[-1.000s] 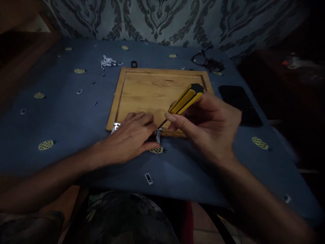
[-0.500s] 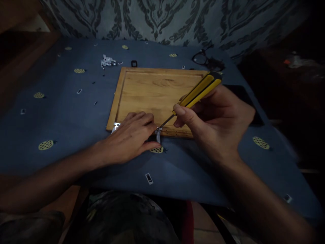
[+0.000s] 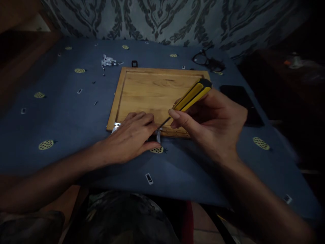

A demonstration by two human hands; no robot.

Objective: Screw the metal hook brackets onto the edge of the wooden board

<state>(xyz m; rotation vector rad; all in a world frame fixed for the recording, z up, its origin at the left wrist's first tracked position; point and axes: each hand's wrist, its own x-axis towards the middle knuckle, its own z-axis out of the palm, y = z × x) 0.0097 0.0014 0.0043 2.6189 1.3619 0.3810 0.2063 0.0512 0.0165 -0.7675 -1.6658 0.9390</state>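
My right hand (image 3: 215,125) grips a yellow and black screwdriver (image 3: 191,96), thumb and fingers closed round its handle. The tool slants down to the left, its tip at a small silver piece by my left fingertips. My left hand (image 3: 135,135) lies over the near edge of a wooden panel (image 3: 144,91), fingers on top and thumb below. It grips a shiny metal fitting (image 3: 158,136), which shows on both sides of the hand; its middle is hidden. A row of small dark holes runs along the panel's near edge, right of the fitting.
Silver metal parts (image 3: 109,61) and several small screws (image 3: 95,103) lie left of the panel on a blue pineapple-print cloth (image 3: 63,118). A small black square frame (image 3: 134,63) and eyeglasses (image 3: 203,59) lie behind it. A dark flat device (image 3: 235,93) is at right.
My right hand and the screwdriver have shifted left and slightly down, and the handle's end has dropped. My left hand stays in place on the fitting.
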